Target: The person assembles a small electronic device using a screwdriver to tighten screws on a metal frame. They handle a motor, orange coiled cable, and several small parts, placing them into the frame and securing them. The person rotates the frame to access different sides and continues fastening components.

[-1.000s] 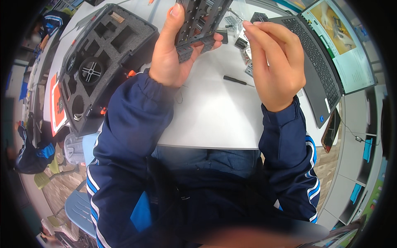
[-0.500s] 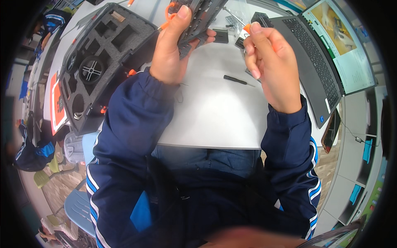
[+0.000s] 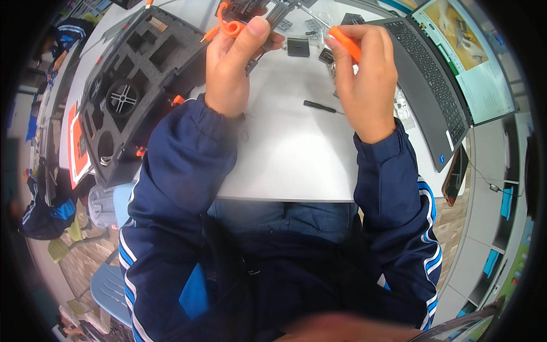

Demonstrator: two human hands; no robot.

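Observation:
Near the top of the view, my left hand (image 3: 231,74) is closed round a black, frame-like plastic assembly (image 3: 278,16). A coiled orange cable (image 3: 233,28) hangs from the assembly beside my thumb. My right hand (image 3: 369,85) grips an orange-handled screwdriver (image 3: 345,43). Its thin metal shaft points up and left, with the tip at the edge of the assembly; whether it sits in a screw cannot be made out. Below and between my hands, a small black screwdriver (image 3: 320,106) lies on the white table (image 3: 285,154).
To the left lies a black case (image 3: 151,122) with foam cutouts and a black wheel (image 3: 122,97) inside. An opened laptop (image 3: 424,85) stands at the right. A black square part (image 3: 298,47) and several small parts lie at the back. A dark phone-like object (image 3: 456,178) rests at the right edge.
My right hand has turned and moved slightly left, and the orange screwdriver handle now shows clearly. My left hand has tilted the assembly, bringing the orange cable coil into fuller view.

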